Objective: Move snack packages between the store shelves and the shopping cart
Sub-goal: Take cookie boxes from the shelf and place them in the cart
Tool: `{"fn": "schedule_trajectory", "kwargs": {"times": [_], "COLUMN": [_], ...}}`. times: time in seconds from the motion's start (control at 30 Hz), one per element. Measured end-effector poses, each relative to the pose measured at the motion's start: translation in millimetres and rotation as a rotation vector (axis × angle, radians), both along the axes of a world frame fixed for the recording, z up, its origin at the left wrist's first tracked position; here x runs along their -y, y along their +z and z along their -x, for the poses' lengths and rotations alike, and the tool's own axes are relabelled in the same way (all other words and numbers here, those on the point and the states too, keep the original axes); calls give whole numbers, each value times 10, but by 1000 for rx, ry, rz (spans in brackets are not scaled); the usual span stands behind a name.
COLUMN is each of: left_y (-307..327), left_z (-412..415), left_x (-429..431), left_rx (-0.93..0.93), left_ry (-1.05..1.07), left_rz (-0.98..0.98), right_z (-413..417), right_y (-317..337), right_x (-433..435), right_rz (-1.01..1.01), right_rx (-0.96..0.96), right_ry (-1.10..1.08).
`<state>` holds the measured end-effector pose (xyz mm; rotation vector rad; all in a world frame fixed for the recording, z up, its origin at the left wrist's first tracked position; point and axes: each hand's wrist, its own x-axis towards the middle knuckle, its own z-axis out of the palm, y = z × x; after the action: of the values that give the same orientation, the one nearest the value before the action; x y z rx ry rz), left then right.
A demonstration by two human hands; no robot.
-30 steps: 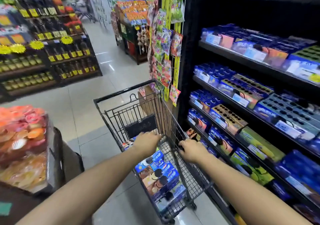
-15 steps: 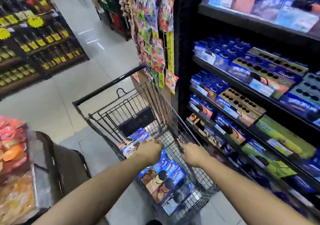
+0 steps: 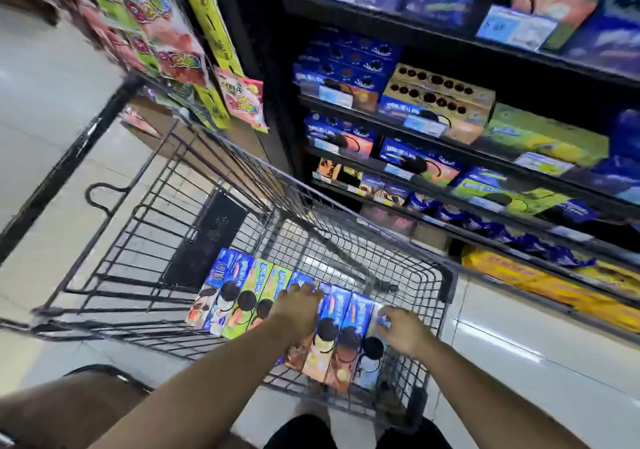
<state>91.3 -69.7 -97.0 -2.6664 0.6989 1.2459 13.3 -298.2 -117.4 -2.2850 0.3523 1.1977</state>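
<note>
Cart: The black wire shopping cart [image 3: 114,275] surrounds both hands; its right wall stands just beside the shelving.
Boxes: A row of long cardboard cookie boxes [image 3: 242,292] in blue, green and orange lies flat on the cart floor, side by side and touching, under the hands and to their left.
Axis: All long axes run parallel, away from the person along the line of the forearms. The cookie-picture ends point toward the person and the logo ends away.
Left hand: The left hand [image 3: 299,308] lies palm down on a blue box mid-row, fingers bent over it. Whether it grips cannot be told.
Right hand: The right hand [image 3: 403,331] is narrow, its fingers curled and pinching the pale blue cardboard cookie box [image 3: 370,355], the last box on the right.
Shelves: The dark store shelves [image 3: 450,157], stocked with similar boxes, stand beyond and right of the right hand, well apart from it.
Change: One second ago both hands were higher over the basket. They have since come down onto the boxes, and the view has tipped downward.
Meaning: A transfer from cart to shelves appears to be starting. No box is lifted yet.
</note>
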Motion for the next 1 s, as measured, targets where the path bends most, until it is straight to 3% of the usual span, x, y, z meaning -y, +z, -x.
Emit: {"fn": "schedule_trajectory", "kwargs": {"times": [0.17,0.3,0.53,0.67,0.83,1.0], "left_y": [-585,-1017,-1368,-1368,-1376,-1396], "left_z": [75,149,295,262,242,260], "left_x": [26,0,-85,-77,-62,-83], "left_rx": [-53,-64,-50,-89,-140,-105], "left_ry": [-102,-230,-179,-175,-164,-166], "left_rz": [37,-46,-52,-46,-42,-44], "right_z": [76,18,7,-21,-51,-34], "right_y": [-437,-809,-1295,-1435,-1448,-1429], "right_x": [-90,-85,-38,-127,-206,-238], "right_rz": [-71,-118,-194,-269,-213,-299], "right_rx": [-13,-10,40,-14,122,66], "right_ry": [-214,-376,-681,-706,-573,-660]}}
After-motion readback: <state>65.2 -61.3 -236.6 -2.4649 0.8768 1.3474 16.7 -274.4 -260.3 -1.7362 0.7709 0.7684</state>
